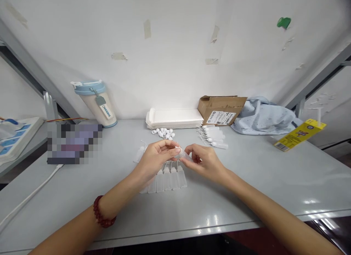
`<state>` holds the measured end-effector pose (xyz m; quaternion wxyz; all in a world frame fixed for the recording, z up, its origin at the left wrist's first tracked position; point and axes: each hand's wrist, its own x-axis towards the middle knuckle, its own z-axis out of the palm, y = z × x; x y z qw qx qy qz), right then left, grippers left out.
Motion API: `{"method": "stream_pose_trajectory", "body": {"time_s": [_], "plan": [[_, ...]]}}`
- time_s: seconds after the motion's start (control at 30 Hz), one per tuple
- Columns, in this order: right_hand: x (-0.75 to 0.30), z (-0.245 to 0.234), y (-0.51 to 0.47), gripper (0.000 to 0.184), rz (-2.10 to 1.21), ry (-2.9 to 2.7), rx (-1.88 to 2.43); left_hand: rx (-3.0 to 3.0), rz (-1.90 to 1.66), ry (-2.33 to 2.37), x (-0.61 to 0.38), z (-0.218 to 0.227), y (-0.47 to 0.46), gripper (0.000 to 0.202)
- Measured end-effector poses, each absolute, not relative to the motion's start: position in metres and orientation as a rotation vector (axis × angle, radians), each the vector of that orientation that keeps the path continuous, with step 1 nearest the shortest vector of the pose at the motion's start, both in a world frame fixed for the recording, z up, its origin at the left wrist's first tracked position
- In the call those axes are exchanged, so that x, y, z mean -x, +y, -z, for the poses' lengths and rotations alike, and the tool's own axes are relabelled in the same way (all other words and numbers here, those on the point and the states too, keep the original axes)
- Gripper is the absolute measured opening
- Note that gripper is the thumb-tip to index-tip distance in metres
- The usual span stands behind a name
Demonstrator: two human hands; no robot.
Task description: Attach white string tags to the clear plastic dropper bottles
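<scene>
My left hand (156, 158) pinches a small white cap (178, 149) between thumb and fingertips, at the mouth of a small translucent plastic bottle (187, 156). Closed around that bottle is my right hand (207, 160), which partly hides it. Below the hands, several similar empty-looking dropper bottles (168, 180) lie side by side, some covered by my left hand and wrist. Another bottle (139, 153) lies left of my fingers. Just beyond the hands is a small pile of loose white caps (163, 132). Several capped bottles (215, 135) with thin strips lie to the right.
Against the wall stand a stack of white trays (175, 117), a cardboard box (223, 110) and a light blue cloth (263, 116). A yellow drink carton (298, 135) is at right. At left are a tumbler (95, 105), a blurred phone-like device (74, 143) and a white cable (33, 193).
</scene>
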<state>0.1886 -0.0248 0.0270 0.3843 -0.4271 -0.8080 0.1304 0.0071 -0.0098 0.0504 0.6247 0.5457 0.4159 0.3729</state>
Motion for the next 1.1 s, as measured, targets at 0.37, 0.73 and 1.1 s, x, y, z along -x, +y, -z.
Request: {"method": "stream_pose_trajectory", "body": {"time_s": [0.37, 0.73, 1.1], "plan": [[-0.1894, -0.0350, -0.0281, 0.019, -0.375, -2.047, 1.141, -1.351, -0.870, 1.044, -0.0045, -0.0539, -0.0078, 0.026], [-0.1903, -0.0262, -0.0264, 0.017, -0.033, -2.049, 1.049, -1.322, -0.818, 1.051, -0.0025, -0.0532, -0.0066, 0.028], [-0.1884, -0.0257, -0.0269, 0.011, 0.035, -2.032, 0.938, -1.438, -0.817, 1.105, -0.0022, -0.0549, -0.0060, 0.035]]}}
